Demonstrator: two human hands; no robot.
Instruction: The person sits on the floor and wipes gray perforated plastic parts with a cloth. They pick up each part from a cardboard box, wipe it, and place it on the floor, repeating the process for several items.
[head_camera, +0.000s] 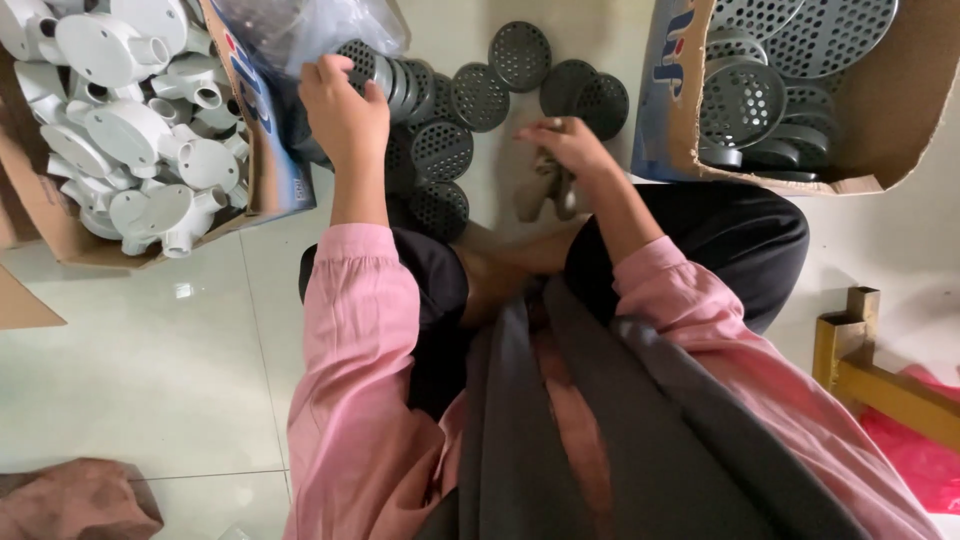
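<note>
My left hand (342, 112) grips the end of a row of grey perforated round discs (400, 88) lying on edge by a clear plastic bag (300, 25). More such discs (480, 95) lie flat and scattered on the floor ahead. My right hand (565, 145) hovers just above the floor beside two dark discs (585, 98), fingers bent; I cannot tell whether it holds anything. Pink sleeves cover both forearms.
A cardboard box (265, 150) at the left holds several white round pipe fittings (130, 130). Another cardboard box (900, 120) at the right holds several grey perforated discs. A yellow wooden frame (860, 360) and red plastic (920, 460) sit at the lower right. The floor is pale tile.
</note>
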